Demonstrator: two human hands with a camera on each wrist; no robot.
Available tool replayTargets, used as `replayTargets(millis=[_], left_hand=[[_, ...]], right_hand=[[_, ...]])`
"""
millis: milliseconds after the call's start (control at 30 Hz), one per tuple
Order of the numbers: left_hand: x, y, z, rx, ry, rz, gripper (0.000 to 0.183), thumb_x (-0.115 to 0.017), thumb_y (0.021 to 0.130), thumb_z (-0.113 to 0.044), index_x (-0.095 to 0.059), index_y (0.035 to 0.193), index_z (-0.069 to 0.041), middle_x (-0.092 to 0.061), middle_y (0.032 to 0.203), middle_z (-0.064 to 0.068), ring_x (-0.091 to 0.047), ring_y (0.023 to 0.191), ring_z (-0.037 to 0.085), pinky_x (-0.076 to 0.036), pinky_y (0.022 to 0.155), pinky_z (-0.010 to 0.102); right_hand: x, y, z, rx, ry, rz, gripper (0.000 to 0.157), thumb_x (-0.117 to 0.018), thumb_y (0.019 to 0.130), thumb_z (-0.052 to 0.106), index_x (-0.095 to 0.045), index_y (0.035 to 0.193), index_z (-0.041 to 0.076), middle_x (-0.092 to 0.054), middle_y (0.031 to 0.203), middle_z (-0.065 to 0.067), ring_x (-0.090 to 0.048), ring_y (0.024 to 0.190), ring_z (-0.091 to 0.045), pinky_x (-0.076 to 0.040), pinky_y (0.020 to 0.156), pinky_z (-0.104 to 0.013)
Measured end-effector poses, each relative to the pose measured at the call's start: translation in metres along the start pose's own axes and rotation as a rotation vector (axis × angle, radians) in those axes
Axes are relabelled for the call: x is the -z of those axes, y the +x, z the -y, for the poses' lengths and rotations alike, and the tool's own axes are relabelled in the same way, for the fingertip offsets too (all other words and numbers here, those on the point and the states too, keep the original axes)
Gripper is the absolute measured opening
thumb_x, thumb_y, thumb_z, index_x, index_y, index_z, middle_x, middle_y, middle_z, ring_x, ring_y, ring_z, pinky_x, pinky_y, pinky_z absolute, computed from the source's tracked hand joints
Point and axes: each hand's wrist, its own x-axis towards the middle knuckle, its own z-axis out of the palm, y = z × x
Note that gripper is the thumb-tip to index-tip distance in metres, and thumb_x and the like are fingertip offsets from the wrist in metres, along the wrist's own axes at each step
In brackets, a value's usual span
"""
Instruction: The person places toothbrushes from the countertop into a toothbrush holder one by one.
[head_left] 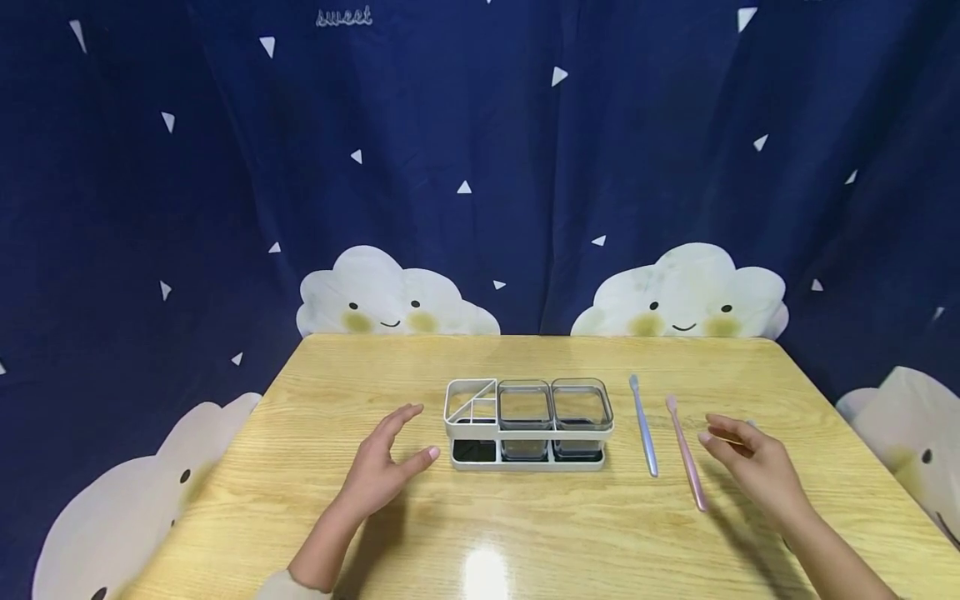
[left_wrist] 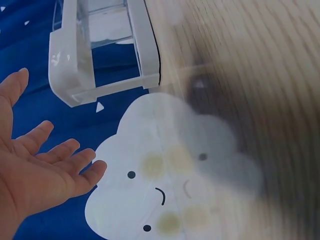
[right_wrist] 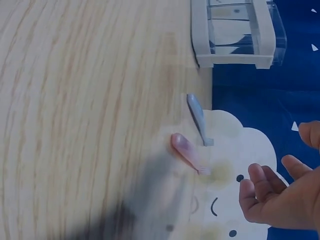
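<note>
A white toothbrush holder (head_left: 532, 435) stands mid-table, with a divided section at its left and two clear cups, the left cup (head_left: 524, 406) and the right cup (head_left: 582, 404), set in its frame. My left hand (head_left: 384, 467) hovers left of the holder, fingers spread and apart from it. To the holder's right lie a blue toothbrush (head_left: 643, 425) and a pink toothbrush (head_left: 686, 454), heads pointing away from me. My right hand (head_left: 757, 471) is above the table just right of the pink toothbrush, fingers loosely bent, holding nothing. In the right wrist view both toothbrushes lie apart from the fingers (right_wrist: 257, 185).
The wooden table (head_left: 360, 367) reaches back to a dark blue curtain (head_left: 480, 108) printed with white triangles and smiling clouds. A small bluish bit (head_left: 752, 423) shows behind my right hand, too hidden to identify. Light glares off the table's front.
</note>
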Motion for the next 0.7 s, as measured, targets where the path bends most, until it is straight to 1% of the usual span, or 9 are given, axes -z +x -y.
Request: replayTargets(millis=[133, 267, 367, 500, 567, 700], left_hand=[[-0.002, 0.003, -0.001, -0.009, -0.011, 0.006, 0.063, -0.074, 0.08, -0.032, -0.048, 0.135, -0.015, -0.043, 0.139, 0.008, -0.037, 0.127, 0.031, -0.03, 0.098, 0.055], [-0.004, 0.008, -0.001, -0.012, -0.035, 0.018, 0.063, -0.074, 0.08, -0.032, -0.048, 0.135, -0.016, -0.044, 0.139, 0.008, -0.038, 0.126, 0.03, -0.033, 0.095, 0.055], [-0.006, 0.014, -0.001, -0.017, -0.069, 0.033, 0.062, -0.073, 0.081, -0.032, -0.048, 0.135, -0.016, -0.044, 0.138, 0.007, -0.039, 0.125, 0.03, -0.035, 0.094, 0.055], [-0.01, 0.02, -0.001, -0.012, -0.117, 0.05, 0.061, -0.073, 0.081, -0.03, -0.048, 0.135, -0.016, -0.045, 0.138, 0.008, -0.04, 0.124, 0.032, -0.035, 0.093, 0.055], [-0.011, 0.022, -0.001, 0.0, -0.139, 0.059, 0.061, -0.073, 0.082, -0.028, -0.048, 0.135, -0.015, -0.044, 0.138, 0.01, -0.04, 0.124, 0.034, -0.035, 0.093, 0.056], [-0.015, 0.025, -0.001, 0.025, -0.172, 0.065, 0.062, -0.074, 0.081, -0.024, -0.047, 0.136, -0.012, -0.044, 0.137, 0.013, -0.041, 0.123, 0.037, -0.034, 0.094, 0.056]], right_hand=[[-0.003, 0.004, -0.001, -0.001, 0.03, -0.011, 0.054, -0.055, 0.094, 0.035, -0.047, 0.131, -0.004, -0.052, 0.123, -0.026, -0.045, 0.088, 0.013, -0.043, 0.069, -0.013], [-0.004, 0.009, -0.003, -0.022, 0.046, 0.002, 0.055, -0.054, 0.094, 0.035, -0.046, 0.131, -0.004, -0.05, 0.125, -0.026, -0.045, 0.089, 0.011, -0.043, 0.069, -0.013], [-0.005, 0.012, -0.004, -0.037, 0.06, 0.008, 0.056, -0.053, 0.095, 0.036, -0.045, 0.132, -0.004, -0.05, 0.124, -0.025, -0.046, 0.089, 0.01, -0.045, 0.07, -0.016], [-0.006, 0.016, -0.005, -0.05, 0.112, 0.002, 0.057, -0.054, 0.094, 0.035, -0.044, 0.132, -0.006, -0.052, 0.122, -0.023, -0.049, 0.087, 0.009, -0.048, 0.07, -0.02], [-0.007, 0.017, -0.006, -0.053, 0.137, -0.005, 0.057, -0.055, 0.094, 0.035, -0.044, 0.132, -0.006, -0.054, 0.12, -0.02, -0.051, 0.087, 0.009, -0.049, 0.07, -0.021], [-0.011, 0.019, -0.009, -0.064, 0.158, -0.028, 0.056, -0.057, 0.093, 0.035, -0.046, 0.13, -0.005, -0.058, 0.114, -0.009, -0.053, 0.086, 0.008, -0.049, 0.069, -0.022]])
